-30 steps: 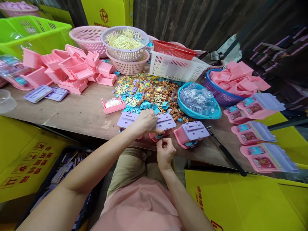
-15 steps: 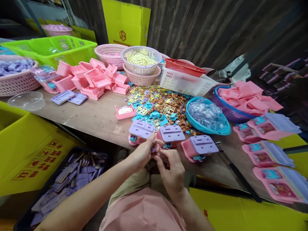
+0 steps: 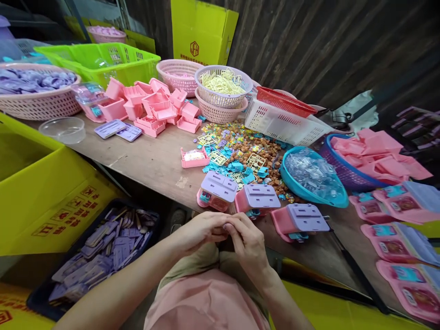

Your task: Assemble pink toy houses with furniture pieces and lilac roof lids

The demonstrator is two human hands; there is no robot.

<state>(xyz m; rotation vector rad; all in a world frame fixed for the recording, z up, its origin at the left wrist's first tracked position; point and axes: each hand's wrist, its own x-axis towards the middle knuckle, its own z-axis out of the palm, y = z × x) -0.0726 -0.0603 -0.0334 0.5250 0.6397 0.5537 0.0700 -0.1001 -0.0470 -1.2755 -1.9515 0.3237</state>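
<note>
- Wooden table (image 3: 151, 165): just beyond both hands.
- Three pink-and-purple toy cases (image 3: 256, 200): on the table edge, just above the hands.
- Left hand (image 3: 202, 229), right hand (image 3: 249, 243): fingertips pinched together, touching; whatever they hold is hidden.

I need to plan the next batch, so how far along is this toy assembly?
Done: finished pink sets with purple lids lie at the right, and three closed units stand at the table edge. In hand: the left hand and right hand meet over the lap, what they hold hidden. Left: loose pink trays, purple plates in the floor crate, and small parts remain plentiful.
</note>
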